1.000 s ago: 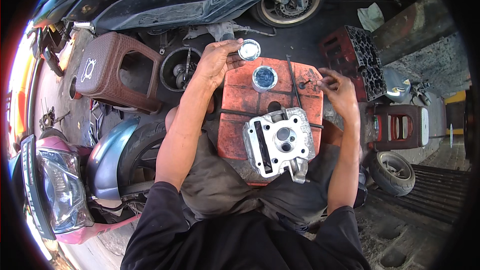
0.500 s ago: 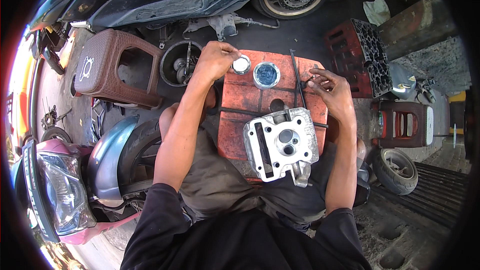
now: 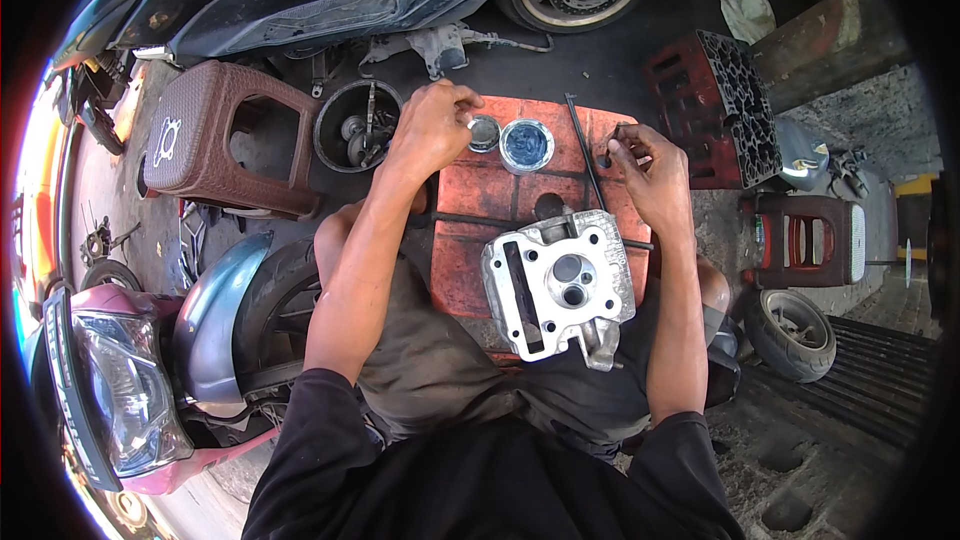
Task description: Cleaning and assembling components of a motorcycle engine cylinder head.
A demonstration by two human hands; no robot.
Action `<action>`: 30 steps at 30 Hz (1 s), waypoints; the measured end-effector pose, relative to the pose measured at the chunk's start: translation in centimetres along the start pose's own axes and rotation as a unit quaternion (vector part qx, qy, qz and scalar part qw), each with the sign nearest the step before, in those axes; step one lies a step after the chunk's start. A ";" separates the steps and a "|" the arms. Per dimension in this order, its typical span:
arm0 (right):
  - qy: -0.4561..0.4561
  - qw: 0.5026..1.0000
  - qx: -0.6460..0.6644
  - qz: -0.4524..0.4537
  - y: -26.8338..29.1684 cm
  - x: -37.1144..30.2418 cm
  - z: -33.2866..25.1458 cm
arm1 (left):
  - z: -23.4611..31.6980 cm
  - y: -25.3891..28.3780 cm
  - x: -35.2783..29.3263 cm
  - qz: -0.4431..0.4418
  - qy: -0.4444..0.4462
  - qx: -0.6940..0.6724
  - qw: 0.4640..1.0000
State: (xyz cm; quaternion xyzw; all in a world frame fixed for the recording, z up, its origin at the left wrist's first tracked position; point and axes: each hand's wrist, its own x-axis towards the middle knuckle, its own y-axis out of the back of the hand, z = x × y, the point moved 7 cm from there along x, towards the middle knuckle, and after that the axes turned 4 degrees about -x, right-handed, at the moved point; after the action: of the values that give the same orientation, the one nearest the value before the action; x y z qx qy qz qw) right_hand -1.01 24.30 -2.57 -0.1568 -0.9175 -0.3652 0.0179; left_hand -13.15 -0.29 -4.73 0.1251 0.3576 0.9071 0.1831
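My left hand (image 3: 437, 127) is at the far left of an orange-red slatted surface (image 3: 465, 270). Its thumb and fingertips pinch the edge of a small round tin lid (image 3: 484, 135). Just right of the lid stands an open round tin (image 3: 526, 146) with dark blue-grey paste inside. My right hand (image 3: 652, 175) is over the far right part, its fingers curled together. A dark spot shows under those fingertips; what they hold is unclear. Between the hands and nearer to me lies a silver engine cylinder head (image 3: 568, 285), its two round valve openings facing up. A thin black rod (image 3: 582, 145) lies left of my right hand.
A brown plastic stool (image 3: 215, 130) and a bucket of metal parts (image 3: 335, 125) stand at the left. A red crate (image 3: 690, 90) and a loose wheel (image 3: 792, 333) are at the right. Motorcycles, one with a pink front (image 3: 125, 390), surround the spot.
The lid by my left hand looked bright white before and now shows dark grey. My right hand's fingers have drawn closer together, slightly toward the left. The view has shifted a little.
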 end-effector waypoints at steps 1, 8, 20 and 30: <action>-0.001 1.000 0.000 0.000 0.1 0.0 -0.2 | 0.8 0.2 -0.2 -0.005 -0.054 0.046 0.997; 0.004 0.986 0.161 0.042 0.9 0.0 -0.3 | 4.9 -0.8 -1.8 -0.150 -0.162 -0.069 0.973; 0.092 0.952 0.289 0.040 2.0 -1.2 -4.3 | 7.0 -2.1 -1.9 -0.138 -0.254 -0.089 0.953; 0.183 0.949 0.247 0.069 1.7 -2.2 -5.6 | 8.4 -0.8 -2.0 -0.051 -0.284 -0.141 0.947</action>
State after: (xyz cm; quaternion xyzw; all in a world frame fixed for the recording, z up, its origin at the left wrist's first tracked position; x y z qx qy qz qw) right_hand 1.15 21.03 2.32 -0.1410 -0.9469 -0.1470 0.2488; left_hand -8.19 4.46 0.55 0.3317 0.1654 0.8647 0.3391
